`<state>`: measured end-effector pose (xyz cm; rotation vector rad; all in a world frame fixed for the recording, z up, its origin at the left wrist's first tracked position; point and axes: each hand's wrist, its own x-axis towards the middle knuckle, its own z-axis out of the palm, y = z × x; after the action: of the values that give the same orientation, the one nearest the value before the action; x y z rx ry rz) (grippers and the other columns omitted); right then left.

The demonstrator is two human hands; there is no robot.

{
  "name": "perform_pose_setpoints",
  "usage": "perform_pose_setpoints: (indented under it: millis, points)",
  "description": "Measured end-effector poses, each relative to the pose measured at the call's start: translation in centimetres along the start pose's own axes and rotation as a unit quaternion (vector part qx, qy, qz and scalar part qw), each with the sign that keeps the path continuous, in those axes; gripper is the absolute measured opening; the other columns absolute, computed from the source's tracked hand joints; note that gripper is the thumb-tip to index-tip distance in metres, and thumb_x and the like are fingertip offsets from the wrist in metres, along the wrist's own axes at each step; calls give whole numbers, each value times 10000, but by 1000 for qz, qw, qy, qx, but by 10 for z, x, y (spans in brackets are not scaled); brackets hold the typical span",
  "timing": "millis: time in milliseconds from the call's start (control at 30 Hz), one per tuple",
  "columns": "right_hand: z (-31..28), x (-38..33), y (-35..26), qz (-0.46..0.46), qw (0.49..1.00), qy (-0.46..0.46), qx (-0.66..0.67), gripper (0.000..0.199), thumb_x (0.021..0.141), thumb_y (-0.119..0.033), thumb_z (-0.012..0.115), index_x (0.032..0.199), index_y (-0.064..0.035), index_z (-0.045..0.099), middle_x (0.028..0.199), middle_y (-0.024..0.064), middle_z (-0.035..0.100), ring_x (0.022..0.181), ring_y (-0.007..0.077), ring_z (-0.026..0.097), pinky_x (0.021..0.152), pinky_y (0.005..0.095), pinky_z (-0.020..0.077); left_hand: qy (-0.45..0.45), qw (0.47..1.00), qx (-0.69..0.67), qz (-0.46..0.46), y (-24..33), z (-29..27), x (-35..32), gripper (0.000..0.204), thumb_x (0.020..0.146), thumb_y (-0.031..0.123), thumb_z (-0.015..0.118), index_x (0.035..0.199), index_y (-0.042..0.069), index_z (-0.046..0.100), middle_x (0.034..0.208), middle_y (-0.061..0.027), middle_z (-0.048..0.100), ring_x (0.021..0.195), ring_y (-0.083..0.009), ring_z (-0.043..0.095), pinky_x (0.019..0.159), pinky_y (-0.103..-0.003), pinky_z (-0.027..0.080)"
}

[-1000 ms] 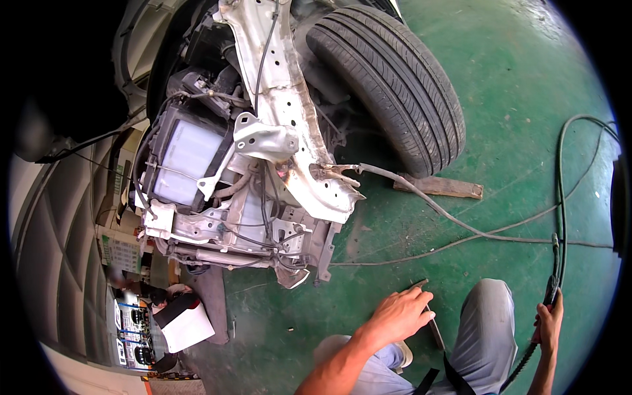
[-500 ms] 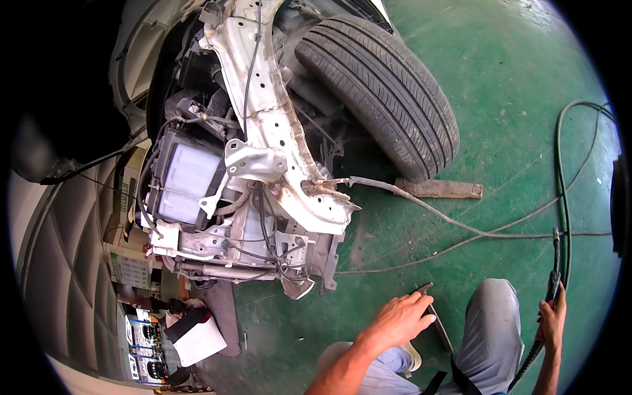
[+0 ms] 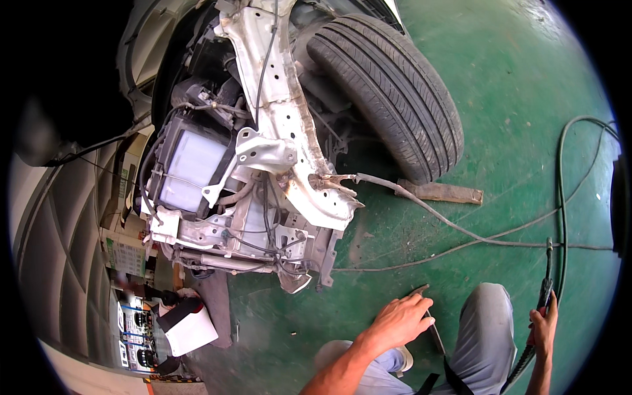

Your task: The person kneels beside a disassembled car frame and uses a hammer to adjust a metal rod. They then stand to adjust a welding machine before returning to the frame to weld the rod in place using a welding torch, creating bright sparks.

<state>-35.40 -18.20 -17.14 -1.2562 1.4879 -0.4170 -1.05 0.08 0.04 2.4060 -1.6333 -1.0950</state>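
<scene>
While left hand [image 3: 398, 321] overlaps hammer-like tool [image 3: 436, 337] (grip unclear) | right hand [image 3: 544, 326] holds black tool [image 3: 546, 289] | shifted slightly left

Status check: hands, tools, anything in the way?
Left hand at hammer-like tool, grip unclear. Right hand closed around dark handheld tool. Possible snag: cables across green floor ahead.
</scene>
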Motion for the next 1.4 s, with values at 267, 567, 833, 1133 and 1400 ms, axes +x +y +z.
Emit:
perform_pose_setpoints:
  millis: [267,567,833,1133,1400]
  points:
    - [-3,0,-7,-7,1000,-8,-14,825,767,-56,596,1541,-93,312,816,57,540,623,156,548,552,310,503,13,1000,5,8,-6,7,1,402,962,315,590,1245,32,560,1143,-154,612,1077,-355,605,932,-459,476]
    - [-1,-11,-21,-12,1000,-8,-19,806,772,-68,610,1526,-68,328,830,62,548,633,154,556,555,305,504,11,1000,-3,7,-2,2,9,369,954,306,592,1183,18,571,1141,-163,619,1080,-361,611,933,-469,481]
    - [-1,-14,-17,-11,1000,-14,-18,785,776,-72,613,1515,-69,346,877,67,558,677,158,575,566,302,513,16,1000,0,23,-8,10,11,362,949,296,595,1173,14,569,1132,-177,614,1077,-362,608,918,-474,486]
    - [0,-11,-14,-21,999,-31,-22,770,777,-66,606,1506,-68,359,846,67,566,672,158,582,561,302,515,62,997,-10,38,-14,17,11,305,921,271,636,1048,-1,575,1032,-186,632,1005,-377,635,882,-488,495]
    - [1,-13,-16,-19,999,-26,-16,771,779,-83,613,1506,-63,356,854,68,569,671,155,582,561,297,515,27,999,-11,28,-13,9,12,343,934,281,614,1131,2,580,1074,-181,621,1032,-373,620,896,-478,493]
